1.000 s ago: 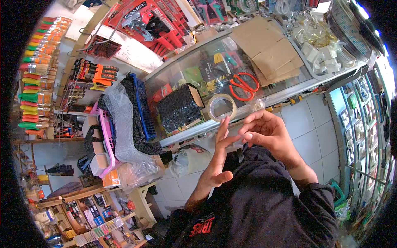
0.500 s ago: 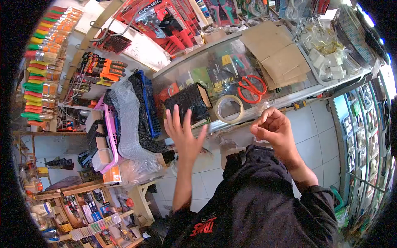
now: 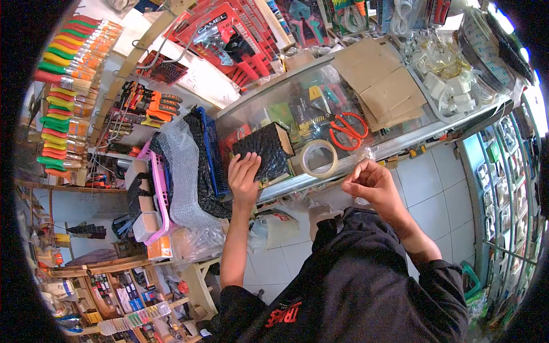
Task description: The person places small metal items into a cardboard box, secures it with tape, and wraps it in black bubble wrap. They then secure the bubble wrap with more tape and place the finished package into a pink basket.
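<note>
A box wrapped in black bubble wrap point(image 3: 266, 146) lies on the glass counter, with bare brown cardboard showing at its right end. The fingers of my left hand point(image 3: 245, 176) are close together and bent over its near left edge; the thumb is hidden. My right hand point(image 3: 374, 186) hovers in front of the counter's front edge, fingers curled and pinched. Something clear and crumpled shows around those fingers, too indistinct to name. Between the hands a roll of tape point(image 3: 303, 158) lies flat beside the box. Red-handled scissors point(image 3: 350, 132) lie behind the roll.
Flat cardboard pieces point(image 3: 394, 100) rest on the counter's glass top point(image 3: 229, 123). To the left stand a blue basket point(image 3: 211, 151), a draped strip of clear bubble wrap point(image 3: 182, 183) and a pink basket point(image 3: 160, 191). Paintbrushes point(image 3: 68, 114) hang at far left.
My left hand has come down from above the wrapped box onto its near left edge, its spread fingers drawing together. My right hand stays pinched in nearly the same place.
</note>
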### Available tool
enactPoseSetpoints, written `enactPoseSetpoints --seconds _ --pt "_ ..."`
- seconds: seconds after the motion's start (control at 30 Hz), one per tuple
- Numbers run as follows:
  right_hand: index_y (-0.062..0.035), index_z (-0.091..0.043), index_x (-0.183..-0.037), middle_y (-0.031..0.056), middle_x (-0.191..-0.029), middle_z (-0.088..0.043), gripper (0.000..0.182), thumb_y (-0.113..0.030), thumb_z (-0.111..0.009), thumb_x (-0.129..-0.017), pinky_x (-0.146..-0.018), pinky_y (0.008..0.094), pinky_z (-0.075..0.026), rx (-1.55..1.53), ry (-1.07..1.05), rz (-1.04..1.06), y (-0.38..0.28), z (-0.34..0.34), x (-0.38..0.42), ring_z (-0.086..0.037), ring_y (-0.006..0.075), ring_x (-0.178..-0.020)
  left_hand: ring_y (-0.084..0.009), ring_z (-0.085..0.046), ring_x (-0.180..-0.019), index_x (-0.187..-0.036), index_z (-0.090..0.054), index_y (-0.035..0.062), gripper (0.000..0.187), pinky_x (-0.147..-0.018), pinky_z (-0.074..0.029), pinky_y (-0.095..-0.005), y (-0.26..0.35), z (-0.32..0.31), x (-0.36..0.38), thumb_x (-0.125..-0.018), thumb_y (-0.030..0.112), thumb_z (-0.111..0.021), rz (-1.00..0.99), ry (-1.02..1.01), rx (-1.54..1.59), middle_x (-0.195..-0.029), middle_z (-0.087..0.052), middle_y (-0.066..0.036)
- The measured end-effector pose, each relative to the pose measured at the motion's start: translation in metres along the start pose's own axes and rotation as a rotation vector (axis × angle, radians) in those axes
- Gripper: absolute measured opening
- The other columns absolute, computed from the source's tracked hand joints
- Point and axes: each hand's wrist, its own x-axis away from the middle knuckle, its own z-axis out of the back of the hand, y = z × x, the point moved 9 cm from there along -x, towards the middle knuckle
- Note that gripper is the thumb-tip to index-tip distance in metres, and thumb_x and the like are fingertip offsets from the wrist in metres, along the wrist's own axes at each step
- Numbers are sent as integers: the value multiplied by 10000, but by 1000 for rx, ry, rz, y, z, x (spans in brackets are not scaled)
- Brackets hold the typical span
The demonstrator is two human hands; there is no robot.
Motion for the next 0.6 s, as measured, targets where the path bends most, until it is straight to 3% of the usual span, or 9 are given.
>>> enactPoseSetpoints --seconds 0.3,0.4,0.5,0.6 --pt "-84 -575 -984 43 -969 -719 240 56 -748 -893 -758 243 -534 25 -13 2 12 -3 -9 -692 116 -889 -317 -686 -1034 -1087 -725 -77 520 -905 -503 -491 -12 3 -13 -576 -112 -638 -55 67 30 -1076 -721 -170" --pt "-83 -578 -987 38 -974 -717 237 59 -743 -892 -764 246 -537 70 -6 -21 15 -3 -11 -694 118 -899 -326 -683 -981 -1050 -746 -35 462 -908 -518 -462 -26 14 -21 -595 -56 -665 10 53 -15 -1046 -732 -151" --pt "-81 -581 -977 36 -967 -717 233 61 -742 -885 -770 251 -539 -21 -36 -21 26 -7 -18 -697 118 -896 -339 -679 -986 -1049 -750 -4 428 -894 -525 -437 -56 20 -28 -634 -85 -687 153 128 -36 -1049 -733 -152" --pt "-78 -588 -966 40 -958 -723 223 59 -742 -881 -770 259 -541 1 -78 -42 36 -14 -26 -699 120 -884 -342 -691 -933 -1002 -740 -18 250 -826 -541 -427 -88 19 -36 -758 -69 -720 283 183 -10 -998 -739 -152"
